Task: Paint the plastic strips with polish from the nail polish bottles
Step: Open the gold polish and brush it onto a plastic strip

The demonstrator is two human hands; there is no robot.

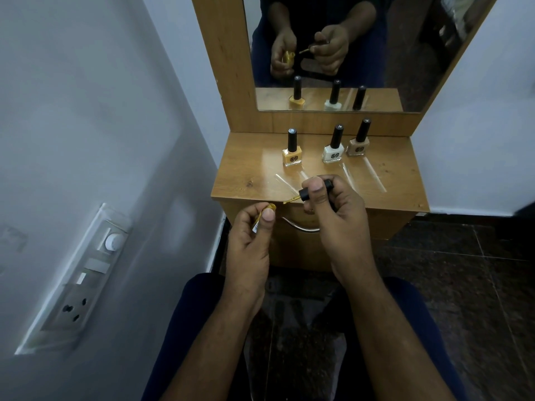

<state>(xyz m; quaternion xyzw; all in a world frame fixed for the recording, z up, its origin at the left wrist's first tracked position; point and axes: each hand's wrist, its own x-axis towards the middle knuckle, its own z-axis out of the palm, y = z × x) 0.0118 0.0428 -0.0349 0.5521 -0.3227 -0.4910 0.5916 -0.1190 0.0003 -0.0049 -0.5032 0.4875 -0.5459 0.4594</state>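
Note:
My left hand grips a small open bottle of gold polish, mostly hidden by the fingers, in front of the table's front edge. My right hand pinches the black brush cap; its gold-tipped brush points left towards the bottle's mouth and stops just short of it. Several clear plastic strips lie on the wooden table top: one at the left, others at the right. Behind them stand three capped bottles: yellow, white and beige.
A wood-framed mirror rises behind the table and reflects my hands and the bottles. A metal drawer handle sits below the table's front edge. A switch and socket panel is on the left wall. Dark tiled floor lies to the right.

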